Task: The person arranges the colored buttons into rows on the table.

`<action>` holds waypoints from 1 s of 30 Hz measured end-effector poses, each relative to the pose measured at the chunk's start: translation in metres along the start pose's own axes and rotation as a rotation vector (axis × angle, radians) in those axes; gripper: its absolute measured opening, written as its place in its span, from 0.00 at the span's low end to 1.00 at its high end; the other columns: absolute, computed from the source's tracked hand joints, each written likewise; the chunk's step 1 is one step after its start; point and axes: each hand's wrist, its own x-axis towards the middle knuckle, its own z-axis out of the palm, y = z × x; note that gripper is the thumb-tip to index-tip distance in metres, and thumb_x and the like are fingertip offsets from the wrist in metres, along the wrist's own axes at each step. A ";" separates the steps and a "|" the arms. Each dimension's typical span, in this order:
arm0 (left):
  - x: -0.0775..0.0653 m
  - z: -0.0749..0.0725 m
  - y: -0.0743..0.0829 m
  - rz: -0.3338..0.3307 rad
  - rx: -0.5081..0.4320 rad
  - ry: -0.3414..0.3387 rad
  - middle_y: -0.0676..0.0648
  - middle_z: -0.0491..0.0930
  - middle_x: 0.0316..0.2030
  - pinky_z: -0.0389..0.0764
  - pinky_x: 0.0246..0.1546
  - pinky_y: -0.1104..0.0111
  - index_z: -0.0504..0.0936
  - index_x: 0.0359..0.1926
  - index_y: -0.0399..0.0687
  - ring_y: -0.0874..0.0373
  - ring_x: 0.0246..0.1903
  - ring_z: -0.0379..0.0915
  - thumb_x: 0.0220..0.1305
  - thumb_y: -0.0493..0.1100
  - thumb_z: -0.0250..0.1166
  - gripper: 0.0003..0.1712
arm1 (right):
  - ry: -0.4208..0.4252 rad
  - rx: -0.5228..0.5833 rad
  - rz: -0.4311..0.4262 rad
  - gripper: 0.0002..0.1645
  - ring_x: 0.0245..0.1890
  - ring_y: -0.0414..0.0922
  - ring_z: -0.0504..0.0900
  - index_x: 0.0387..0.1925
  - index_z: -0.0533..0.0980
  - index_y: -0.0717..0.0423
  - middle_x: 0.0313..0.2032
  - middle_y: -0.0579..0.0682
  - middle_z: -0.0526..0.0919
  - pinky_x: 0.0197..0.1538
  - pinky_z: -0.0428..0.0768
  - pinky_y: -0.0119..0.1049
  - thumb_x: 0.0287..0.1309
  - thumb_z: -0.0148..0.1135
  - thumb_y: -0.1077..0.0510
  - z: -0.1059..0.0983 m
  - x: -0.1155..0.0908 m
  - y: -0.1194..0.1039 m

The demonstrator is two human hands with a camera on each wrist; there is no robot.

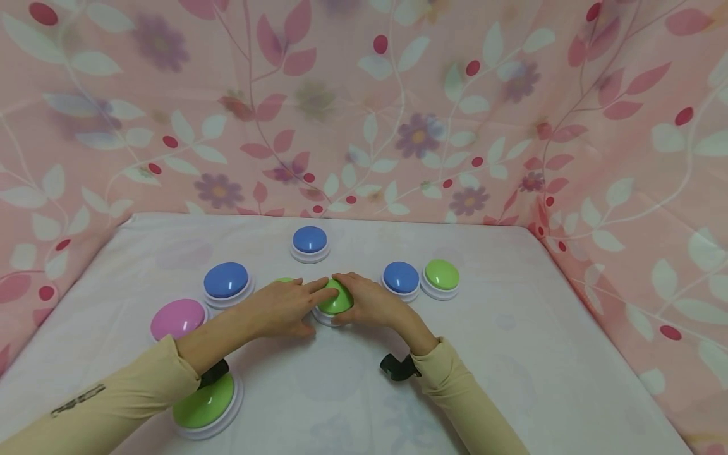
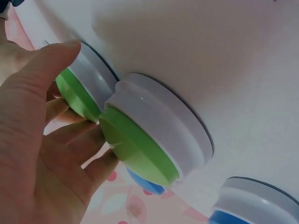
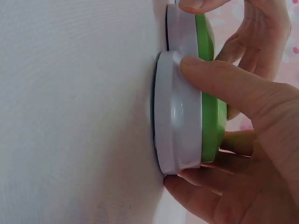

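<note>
My right hand (image 1: 372,303) grips a green push button (image 1: 338,301) with a white base. In the right wrist view its thumb lies on the white base (image 3: 175,112), with fingers curled round the opposite side. My left hand (image 1: 281,308) reaches in from the left, fingers extended and touching that button's green top. A second green push button (image 2: 145,147) sits right beside the first, close under the left fingers (image 2: 100,170). In the head view the left hand mostly hides it, leaving only a sliver of green (image 1: 284,279).
Blue push buttons stand at the back (image 1: 309,241), at left (image 1: 226,281) and at right (image 1: 400,278), the last beside a green one (image 1: 442,276). A pink button (image 1: 178,318) and a large green one (image 1: 205,404) lie near the left forearm. Floral cloth (image 1: 364,114) encloses the white table (image 1: 512,354).
</note>
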 end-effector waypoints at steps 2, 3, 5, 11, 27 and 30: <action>0.000 0.000 0.000 0.010 0.009 0.004 0.37 0.71 0.65 0.81 0.50 0.49 0.69 0.62 0.52 0.43 0.44 0.84 0.53 0.51 0.74 0.38 | -0.001 0.000 0.005 0.51 0.56 0.45 0.76 0.72 0.62 0.56 0.66 0.52 0.71 0.57 0.77 0.38 0.50 0.76 0.47 0.000 0.000 0.001; 0.000 0.000 0.000 0.015 0.014 0.007 0.37 0.71 0.65 0.81 0.51 0.49 0.69 0.63 0.52 0.44 0.44 0.84 0.53 0.51 0.74 0.38 | -0.001 0.001 0.007 0.52 0.56 0.45 0.76 0.72 0.62 0.55 0.66 0.52 0.71 0.57 0.77 0.38 0.50 0.76 0.46 0.000 0.000 0.001; 0.000 -0.001 0.000 0.022 0.023 0.011 0.37 0.71 0.65 0.79 0.54 0.48 0.69 0.63 0.51 0.45 0.45 0.84 0.52 0.51 0.74 0.39 | -0.006 0.007 0.012 0.52 0.57 0.45 0.76 0.73 0.61 0.55 0.67 0.53 0.70 0.58 0.77 0.39 0.51 0.76 0.46 0.000 0.000 0.001; 0.001 -0.004 0.000 0.022 0.042 0.004 0.36 0.71 0.66 0.73 0.61 0.47 0.70 0.66 0.49 0.44 0.51 0.82 0.53 0.52 0.74 0.40 | -0.020 0.026 0.025 0.53 0.63 0.47 0.72 0.75 0.58 0.55 0.71 0.53 0.66 0.64 0.73 0.41 0.52 0.75 0.49 -0.004 -0.002 0.002; 0.012 -0.018 0.004 -0.020 0.005 -0.002 0.40 0.69 0.68 0.77 0.55 0.45 0.69 0.70 0.54 0.34 0.58 0.75 0.55 0.55 0.73 0.42 | 0.074 0.049 0.007 0.52 0.72 0.53 0.62 0.75 0.58 0.55 0.72 0.56 0.63 0.70 0.65 0.52 0.54 0.73 0.48 -0.035 -0.014 0.012; 0.018 -0.020 0.007 -0.020 -0.007 -0.013 0.41 0.68 0.69 0.77 0.55 0.45 0.68 0.71 0.55 0.35 0.60 0.72 0.57 0.56 0.72 0.42 | 0.111 0.057 0.027 0.53 0.73 0.54 0.61 0.75 0.57 0.55 0.72 0.57 0.62 0.70 0.65 0.52 0.54 0.73 0.48 -0.044 -0.020 0.017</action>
